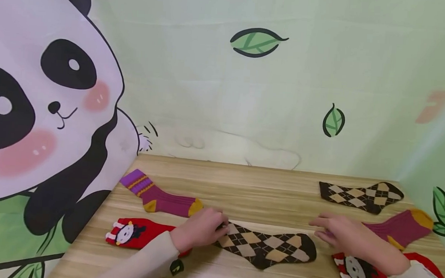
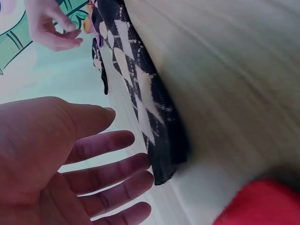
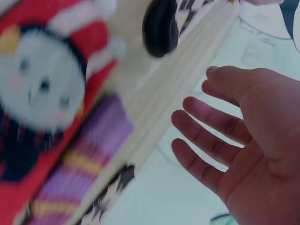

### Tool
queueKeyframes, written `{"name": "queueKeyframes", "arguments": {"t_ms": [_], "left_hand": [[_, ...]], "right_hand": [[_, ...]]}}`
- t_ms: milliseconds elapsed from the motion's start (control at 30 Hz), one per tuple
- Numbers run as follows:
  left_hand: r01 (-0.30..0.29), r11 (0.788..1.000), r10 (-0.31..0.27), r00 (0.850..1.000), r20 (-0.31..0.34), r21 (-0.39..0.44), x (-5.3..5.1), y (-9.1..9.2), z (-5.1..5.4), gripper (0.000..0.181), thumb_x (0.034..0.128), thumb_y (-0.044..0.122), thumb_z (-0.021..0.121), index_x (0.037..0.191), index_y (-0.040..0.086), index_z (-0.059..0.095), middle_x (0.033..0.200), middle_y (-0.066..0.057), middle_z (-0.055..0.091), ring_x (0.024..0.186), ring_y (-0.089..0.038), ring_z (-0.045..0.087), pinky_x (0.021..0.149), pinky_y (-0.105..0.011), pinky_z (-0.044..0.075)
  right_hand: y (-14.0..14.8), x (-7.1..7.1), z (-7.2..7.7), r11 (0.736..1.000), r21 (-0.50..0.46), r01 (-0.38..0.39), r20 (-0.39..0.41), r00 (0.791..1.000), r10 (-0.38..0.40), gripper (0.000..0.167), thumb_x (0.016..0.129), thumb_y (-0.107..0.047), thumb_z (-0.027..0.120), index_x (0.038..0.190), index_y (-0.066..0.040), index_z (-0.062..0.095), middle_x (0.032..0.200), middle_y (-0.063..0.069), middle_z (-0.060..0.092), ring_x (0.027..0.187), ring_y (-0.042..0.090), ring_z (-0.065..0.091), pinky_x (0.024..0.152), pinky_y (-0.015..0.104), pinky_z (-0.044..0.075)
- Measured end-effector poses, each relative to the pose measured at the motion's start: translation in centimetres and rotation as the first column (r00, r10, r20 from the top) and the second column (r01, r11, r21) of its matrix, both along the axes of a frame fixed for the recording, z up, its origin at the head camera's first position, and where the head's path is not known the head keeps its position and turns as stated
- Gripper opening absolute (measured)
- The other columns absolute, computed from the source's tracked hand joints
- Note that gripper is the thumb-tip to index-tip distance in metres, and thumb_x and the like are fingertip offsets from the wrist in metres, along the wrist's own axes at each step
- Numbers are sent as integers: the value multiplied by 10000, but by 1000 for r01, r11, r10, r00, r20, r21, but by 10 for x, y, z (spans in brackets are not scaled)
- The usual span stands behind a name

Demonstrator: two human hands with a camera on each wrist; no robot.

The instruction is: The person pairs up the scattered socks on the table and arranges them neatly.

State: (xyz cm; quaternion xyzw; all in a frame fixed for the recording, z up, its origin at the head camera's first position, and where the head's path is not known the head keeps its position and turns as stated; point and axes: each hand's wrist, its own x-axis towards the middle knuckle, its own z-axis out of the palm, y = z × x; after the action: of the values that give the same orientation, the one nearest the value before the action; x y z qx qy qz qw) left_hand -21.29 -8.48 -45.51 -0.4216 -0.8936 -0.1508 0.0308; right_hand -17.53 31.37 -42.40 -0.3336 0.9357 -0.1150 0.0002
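A black, tan and grey argyle sock (image 1: 264,247) lies flat between the hands, toe pointing right. At its cuff end is the left hand (image 1: 202,228); in the left wrist view that hand (image 2: 84,159) has its fingers extended beside the sock's dark cuff (image 2: 169,152), and whether they touch cannot be told. The right hand (image 1: 357,238) hovers right of the toe, above a purple sock (image 1: 406,226) and a red sock with a face (image 1: 355,270). Nothing is in the right hand (image 3: 243,136), its fingers spread apart in the right wrist view.
Behind the right hand lies another argyle sock (image 1: 359,196). On the left are a purple sock with yellow heel (image 1: 166,201) and a red sock with a face (image 1: 142,233), partly behind the left arm. A small dark piece (image 1: 176,267) lies near that forearm. Printed cloth surrounds the wooden surface (image 1: 243,180).
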Motion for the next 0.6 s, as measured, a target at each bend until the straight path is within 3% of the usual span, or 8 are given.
{"name": "queueKeyframes", "arguments": {"t_ms": [200, 367, 467, 600], "left_hand": [[-8, 1000, 8, 1000, 19, -18, -6, 12, 6, 105, 972, 184, 724, 929, 98, 766, 831, 35, 679, 669, -11, 527, 602, -159, 454], [4, 1000, -3, 999, 36, -24, -13, 28, 12, 128, 995, 181, 687, 940, 103, 772, 850, 32, 708, 636, -7, 519, 570, -155, 444], [9, 1000, -8, 999, 47, -23, -16, 40, 18, 143, 1010, 175, 657, 989, 89, 770, 881, 11, 724, 629, -17, 527, 574, -156, 453], [20, 1000, -19, 997, 71, -18, -20, 56, 27, 200, 1038, 201, 618, 1107, 67, 749, 972, -25, 750, 714, -17, 610, 654, -156, 508]], "right_hand": [[26, -8, 19, 995, 61, 73, -140, 988, -64, 199, 905, -165, 789, 1090, -93, 769, 1023, 48, 726, 777, 125, 675, 677, 314, 595], [48, -14, 34, 985, 85, 148, -212, 969, -127, 225, 878, -185, 820, 1079, -95, 775, 1009, 70, 721, 750, 147, 668, 651, 344, 595], [61, -19, 42, 985, 78, 154, -265, 956, -129, 212, 868, -164, 824, 1056, -78, 775, 977, 60, 722, 719, 133, 654, 631, 349, 582], [76, -28, 47, 993, 52, 107, -367, 927, -81, 228, 818, -97, 842, 1032, -73, 769, 942, 63, 733, 654, 98, 625, 576, 335, 551]]}}
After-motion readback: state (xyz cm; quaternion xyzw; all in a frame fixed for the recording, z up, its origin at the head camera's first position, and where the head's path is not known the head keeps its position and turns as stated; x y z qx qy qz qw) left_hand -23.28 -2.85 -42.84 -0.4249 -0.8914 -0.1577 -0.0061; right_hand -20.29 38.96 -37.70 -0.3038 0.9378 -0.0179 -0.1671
